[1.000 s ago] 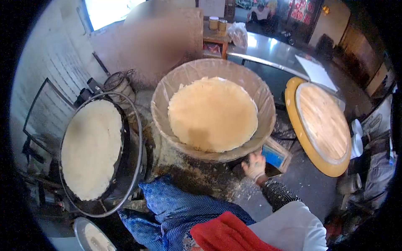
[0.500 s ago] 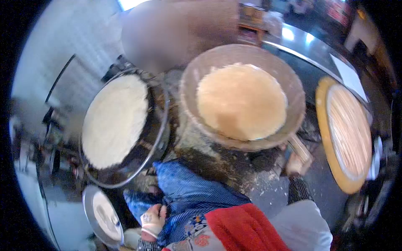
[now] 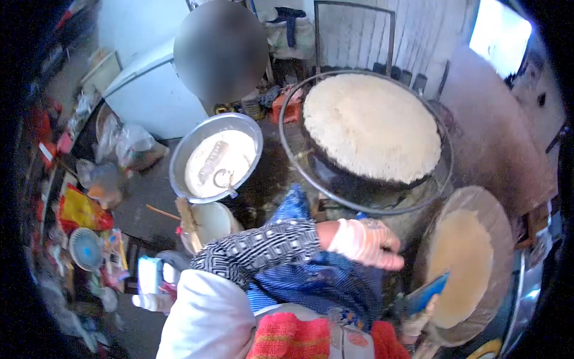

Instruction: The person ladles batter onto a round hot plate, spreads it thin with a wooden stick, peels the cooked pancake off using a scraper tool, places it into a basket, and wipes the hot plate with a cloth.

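My left hand (image 3: 369, 244), wrapped in a whitish covering, reaches across my lap with nothing held. Its fingers extend toward the right, with thumb and fingertips apart. At lower right my right hand (image 3: 420, 318) grips a flat blue scraper-like tool (image 3: 428, 294), partly hidden. That hand is beside a wide, shallow basket (image 3: 501, 239) with a round, tan flatbread (image 3: 463, 263) inside. Ahead, a pale round sheet of batter or flatbread (image 3: 373, 125) covers a dark griddle (image 3: 335, 173), with a metal ring (image 3: 287, 140) around it.
Left of the griddle stands a metal basin (image 3: 179, 161) of pale batter (image 3: 236, 158) with a ladle-like utensil in it. A whitish bucket (image 3: 216, 224) is below it. Plastic bags (image 3: 136, 145) and packets lie farther left. A person with a blurred head is beyond the basin.
My view has swung left, shifting the griddle and basket rightward in it. My left hand has left my lap and stretched forward. A blue tool now shows at my right hand.
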Tool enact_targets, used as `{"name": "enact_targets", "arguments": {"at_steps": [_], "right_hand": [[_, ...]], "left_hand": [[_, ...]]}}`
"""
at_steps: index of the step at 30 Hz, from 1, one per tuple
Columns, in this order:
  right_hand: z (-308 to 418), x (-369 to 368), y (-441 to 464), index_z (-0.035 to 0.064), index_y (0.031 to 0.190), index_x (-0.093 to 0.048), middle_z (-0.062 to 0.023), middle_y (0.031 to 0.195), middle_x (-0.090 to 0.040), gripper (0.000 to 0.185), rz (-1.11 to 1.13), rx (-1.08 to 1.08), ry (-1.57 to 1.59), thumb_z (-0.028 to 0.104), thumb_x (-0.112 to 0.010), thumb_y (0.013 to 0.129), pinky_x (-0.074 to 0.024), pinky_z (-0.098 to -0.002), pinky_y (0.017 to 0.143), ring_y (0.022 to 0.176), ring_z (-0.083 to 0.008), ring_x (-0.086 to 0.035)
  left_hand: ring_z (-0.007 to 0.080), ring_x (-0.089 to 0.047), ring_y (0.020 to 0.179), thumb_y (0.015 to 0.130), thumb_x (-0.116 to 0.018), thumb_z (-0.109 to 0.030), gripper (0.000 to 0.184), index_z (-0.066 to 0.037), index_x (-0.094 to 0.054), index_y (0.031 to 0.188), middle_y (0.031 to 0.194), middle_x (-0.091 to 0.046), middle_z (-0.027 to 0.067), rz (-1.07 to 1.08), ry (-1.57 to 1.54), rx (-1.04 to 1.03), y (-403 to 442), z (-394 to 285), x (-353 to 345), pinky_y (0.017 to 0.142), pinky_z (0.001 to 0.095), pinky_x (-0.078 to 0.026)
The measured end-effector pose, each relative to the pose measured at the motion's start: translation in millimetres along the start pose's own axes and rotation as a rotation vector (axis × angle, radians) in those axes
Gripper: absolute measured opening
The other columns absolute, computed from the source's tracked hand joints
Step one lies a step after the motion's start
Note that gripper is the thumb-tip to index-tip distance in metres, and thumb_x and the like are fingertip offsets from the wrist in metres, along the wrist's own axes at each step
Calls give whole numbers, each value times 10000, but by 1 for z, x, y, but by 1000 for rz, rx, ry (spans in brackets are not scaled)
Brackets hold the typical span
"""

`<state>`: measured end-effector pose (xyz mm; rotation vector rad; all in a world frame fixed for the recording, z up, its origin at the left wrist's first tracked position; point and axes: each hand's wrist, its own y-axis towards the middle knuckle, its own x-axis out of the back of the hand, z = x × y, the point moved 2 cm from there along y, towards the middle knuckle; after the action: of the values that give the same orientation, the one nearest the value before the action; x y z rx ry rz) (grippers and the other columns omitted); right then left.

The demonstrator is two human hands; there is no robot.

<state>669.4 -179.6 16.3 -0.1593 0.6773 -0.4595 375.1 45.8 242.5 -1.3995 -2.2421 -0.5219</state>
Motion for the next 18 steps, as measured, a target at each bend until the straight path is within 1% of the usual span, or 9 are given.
{"name": "enact_targets", "arguments": {"at_steps": [1,2,4,5,7,12,14,17,18], "right_hand": [[-12,17,12,15,1349,-448,-131,1227,-586,570,72,9,-143,370,-603,931,-536,-481,869,955,-339,-631],[-25,1,23,13,1345,-453,-134,1217,-592,559,102,-67,-109,359,-601,932,-538,-474,867,948,-339,-633],[-58,-10,35,8,1338,-462,-139,1196,-603,539,133,-246,7,339,-596,934,-541,-461,862,936,-337,-637],[-80,-22,26,6,1334,-467,-142,1185,-608,529,136,-354,61,328,-594,935,-543,-455,860,930,-336,-638],[-107,-31,-1,1,1327,-477,-147,1165,-619,509,127,-595,185,308,-589,938,-547,-442,856,917,-335,-642],[-114,-58,15,-13,1175,-608,-150,1129,-660,368,168,-556,112,230,-600,898,-526,-426,907,975,-287,-657],[-82,-118,36,-14,1104,-641,-143,1106,-672,304,190,-535,175,189,-608,881,-528,-416,894,966,-269,-663],[-19,-226,64,-17,997,-690,-131,1072,-690,216,271,-411,206,128,-618,855,-531,-401,875,952,-241,-671],[-22,-233,83,-13,980,-690,-128,1059,-691,203,369,-192,-32,108,-615,836,-524,-401,876,942,-249,-667]], "left_hand": [[387,-606,687,948,-537,-450,464,-15,-591,793,718,-605,192,189,-97,-81,-15,-10,-7,626,461,-495],[386,-598,671,936,-556,-456,465,-18,-588,783,710,-597,193,391,-173,-157,-39,-22,5,618,455,-492],[340,-668,809,980,-492,-387,402,-14,-620,899,846,-675,159,692,-105,-634,-63,-46,8,695,392,-547],[338,-667,821,977,-492,-392,395,-22,-619,921,875,-668,159,768,-146,-764,-78,-54,9,704,396,-545],[334,-664,846,973,-493,-404,386,-39,-617,965,933,-654,159,771,-255,-798,-82,-62,12,724,404,-540],[324,-656,907,961,-494,-434,390,-81,-613,1076,1079,-619,161,722,-471,-788,-64,-55,36,774,426,-528],[320,-653,932,956,-494,-446,402,-98,-611,1121,1137,-605,161,744,-504,-802,-54,-53,40,794,434,-523],[314,-648,968,949,-495,-463,430,-123,-609,1187,1224,-584,162,836,-533,-834,-46,-53,41,824,447,-516],[312,-647,981,947,-495,-469,442,-132,-608,1209,1253,-577,162,905,-549,-845,-43,-51,41,834,451,-514]]}}
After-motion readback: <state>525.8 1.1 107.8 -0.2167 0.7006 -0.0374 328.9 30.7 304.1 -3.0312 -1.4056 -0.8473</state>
